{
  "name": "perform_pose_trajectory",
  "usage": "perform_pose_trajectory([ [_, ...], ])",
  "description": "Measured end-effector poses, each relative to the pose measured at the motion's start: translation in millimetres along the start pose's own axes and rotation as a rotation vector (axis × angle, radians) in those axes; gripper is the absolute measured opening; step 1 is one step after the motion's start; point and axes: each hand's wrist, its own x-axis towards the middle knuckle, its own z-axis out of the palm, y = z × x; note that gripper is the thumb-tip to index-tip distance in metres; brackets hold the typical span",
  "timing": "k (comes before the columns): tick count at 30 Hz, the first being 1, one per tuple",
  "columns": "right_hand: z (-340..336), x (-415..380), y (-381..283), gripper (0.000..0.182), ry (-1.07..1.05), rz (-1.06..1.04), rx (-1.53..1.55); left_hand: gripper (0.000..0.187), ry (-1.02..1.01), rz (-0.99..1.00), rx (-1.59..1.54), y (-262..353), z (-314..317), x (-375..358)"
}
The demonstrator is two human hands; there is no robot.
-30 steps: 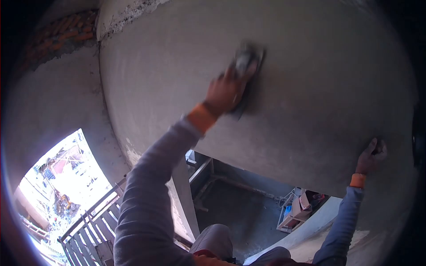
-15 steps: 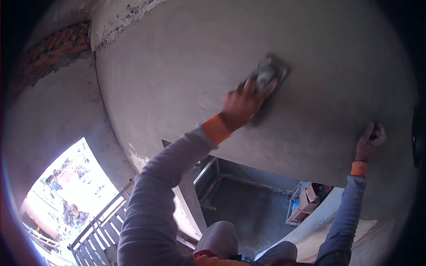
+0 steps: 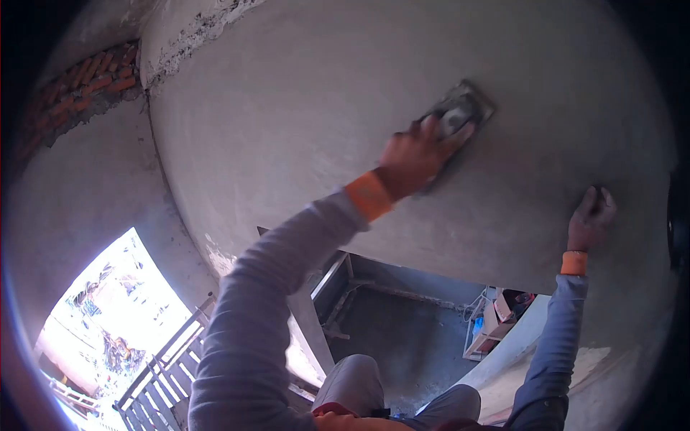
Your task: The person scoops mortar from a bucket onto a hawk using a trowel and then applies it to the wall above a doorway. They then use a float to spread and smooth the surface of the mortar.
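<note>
My left hand (image 3: pixel 415 156) is wrapped round the handle of a flat rectangular trowel (image 3: pixel 467 108), which lies tilted against the grey plastered wall (image 3: pixel 302 122). Its far end points up and to the right. Over at the right, my right hand (image 3: pixel 592 218) is closed near the same wall, its fingers curled round something small and dark that I cannot make out. Both wrists show orange cuffs below the grey sleeves.
Exposed bricks (image 3: pixel 90 86) show at the upper left. A bright opening (image 3: pixel 115 309) and a slatted railing (image 3: pixel 162 373) are at the lower left. Below the wall's lower edge lie a grey floor (image 3: pixel 402 337) and boxes (image 3: pixel 496 320).
My left hand has moved right and slightly up along the wall with the trowel. My right hand has shifted slightly up and left, with its fingers closer together.
</note>
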Motion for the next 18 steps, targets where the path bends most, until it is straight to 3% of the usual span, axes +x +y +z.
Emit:
perform_pose_trajectory([
  [2,-3.6,2.2,-1.4,0.032,-0.012,-0.001,0.007,0.072,-0.071,0.075,0.118,-32.9,-3.8,-14.4],
  [5,-3.8,0.9,-1.2,0.031,-0.003,-0.013,0.003,0.069,0.088,-0.118,0.092,-64.6,-24.7,62.9],
  [9,-4.4,4.5,3.1,0.031,0.026,-0.041,-0.02,0.064,0.235,-0.19,0.026,-19.3,-5.7,80.2],
  [10,-4.8,5.4,-1.6,0.031,0.025,-0.035,-0.027,0.063,0.258,-0.093,0.081,-0.9,1.2,50.4],
  [14,-9.2,1.6,-7.1,0.031,-0.035,0.018,-0.03,0.069,-0.061,0.051,0.04,10.9,12.3,-60.7],
  [18,-7.8,5.2,-2.8,0.031,0.008,-0.025,-0.011,0.061,0.106,0.083,0.148,-15.6,0.6,21.3],
])
